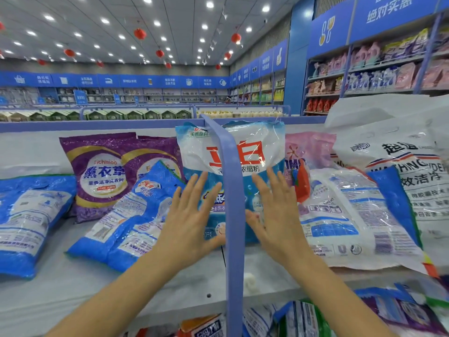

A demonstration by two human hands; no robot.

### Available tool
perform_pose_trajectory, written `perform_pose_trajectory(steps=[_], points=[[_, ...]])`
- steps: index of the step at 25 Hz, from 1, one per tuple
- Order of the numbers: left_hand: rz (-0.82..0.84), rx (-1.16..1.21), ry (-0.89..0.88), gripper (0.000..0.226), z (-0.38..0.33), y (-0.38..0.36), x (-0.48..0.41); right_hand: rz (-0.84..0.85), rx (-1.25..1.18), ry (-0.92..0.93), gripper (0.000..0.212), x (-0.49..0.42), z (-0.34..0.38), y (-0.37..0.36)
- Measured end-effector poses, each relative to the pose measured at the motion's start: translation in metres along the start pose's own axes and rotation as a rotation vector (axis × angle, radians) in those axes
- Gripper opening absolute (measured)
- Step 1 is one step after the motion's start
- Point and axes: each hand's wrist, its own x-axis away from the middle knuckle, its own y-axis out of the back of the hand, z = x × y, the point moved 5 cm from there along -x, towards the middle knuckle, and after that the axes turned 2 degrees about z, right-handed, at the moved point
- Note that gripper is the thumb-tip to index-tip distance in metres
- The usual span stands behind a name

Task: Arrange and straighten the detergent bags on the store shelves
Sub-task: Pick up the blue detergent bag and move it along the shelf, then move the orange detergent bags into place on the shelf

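Detergent bag (255,152), white-and-blue, propped upright mid-shelf behind purple post (233,190); left hand (192,215) and right hand (274,215) flat, fingers spread, gripping nothing. Press evenly both sides, square it between neighbours

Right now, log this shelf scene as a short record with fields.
setting: store aisle, white top shelf with detergent bags
left hand: open, flat on the upright white-and-blue bag
right hand: open, flat on the same bag
divider: lilac shelf bar crosses in front of that bag
left of it: purple lavender bags standing, blue bags lying flat
right of it: white-and-blue bag lying flat
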Motion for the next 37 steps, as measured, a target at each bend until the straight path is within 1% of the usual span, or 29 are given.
perform_pose_trajectory(steps=[2, 6, 12, 13, 14, 15, 16, 17, 18, 19, 21, 22, 23, 24, 27, 29, 30, 31, 33, 35, 37], points=[[0.055, -0.097, -0.012, 0.095, -0.007, -0.019, -0.004, 0.067, 0.112, -0.043, 0.072, -0.002, -0.012, -0.021], [0.126, -0.114, 0.004, 0.101, -0.009, -0.041, -0.001, 0.169, 0.182, -0.093, 0.082, -0.001, -0.034, -0.042], [0.096, -0.136, 0.061, 0.099, -0.01, -0.042, 0.0, 0.213, 0.218, -0.119, 0.081, -0.004, -0.025, -0.035], [0.091, -0.144, 0.066, 0.1, -0.011, -0.04, -0.001, 0.202, 0.178, -0.141, 0.078, -0.002, -0.021, -0.029], [0.086, -0.147, 0.069, 0.101, -0.012, -0.036, 0.0, 0.158, 0.114, -0.187, 0.077, 0.001, -0.018, -0.019], [0.071, -0.146, 0.069, 0.1, -0.013, -0.032, 0.001, 0.072, 0.06, -0.245, 0.076, 0.006, -0.018, -0.005], [0.052, -0.149, 0.065, 0.098, -0.014, -0.027, 0.003, -0.05, 0.066, -0.283, 0.075, 0.012, -0.019, 0.011], [0.037, -0.156, 0.056, 0.095, -0.015, -0.021, 0.005, -0.146, 0.14, -0.32, 0.076, 0.02, -0.022, 0.027], [0.028, -0.164, 0.049, 0.091, -0.014, -0.017, 0.008, -0.158, 0.235, -0.381, 0.08, 0.026, -0.028, 0.038], [0.015, -0.171, 0.046, 0.087, -0.013, -0.014, 0.012, -0.086, 0.319, -0.479, 0.088, 0.032, -0.037, 0.043], [-0.005, -0.165, 0.072, 0.084, -0.009, -0.008, 0.019, 0.145, 0.459, -0.654, 0.105, 0.041, -0.056, 0.039], [-0.003, -0.148, 0.095, 0.088, -0.006, -0.007, 0.023, 0.218, 0.53, -0.679, 0.109, 0.044, -0.06, 0.035], [0.002, -0.129, 0.117, 0.091, -0.005, -0.006, 0.026, 0.262, 0.597, -0.675, 0.109, 0.045, -0.063, 0.03], [0.006, -0.106, 0.136, 0.091, -0.004, -0.005, 0.03, 0.268, 0.637, -0.659, 0.105, 0.046, -0.064, 0.027], [0.045, -0.02, 0.196, 0.078, 0.0, 0.003, 0.039, 0.231, 0.639, -0.615, 0.08, 0.044, -0.063, 0.026], [0.065, 0.053, 0.242, 0.073, 0.001, 0.012, 0.045, 0.139, 0.601, -0.558, 0.065, 0.043, -0.061, 0.028], [0.05, 0.099, 0.255, 0.07, 0.0, 0.018, 0.049, 0.078, 0.57, -0.523, 0.057, 0.044, -0.06, 0.031], [0.008, 0.146, 0.264, 0.067, -0.003, 0.028, 0.051, 0.032, 0.541, -0.491, 0.051, 0.045, -0.058, 0.035], [-0.129, 0.226, 0.266, 0.058, -0.017, 0.053, 0.054, 0.014, 0.466, -0.486, 0.042, 0.049, -0.056, 0.047], [-0.257, 0.283, 0.229, 0.047, -0.042, 0.078, 0.055, -0.048, 0.386, -0.492, 0.04, 0.054, -0.056, 0.068], [-0.337, 0.356, 0.178, 0.041, -0.072, 0.096, 0.055, -0.143, 0.312, -0.526, 0.039, 0.058, -0.06, 0.089]])
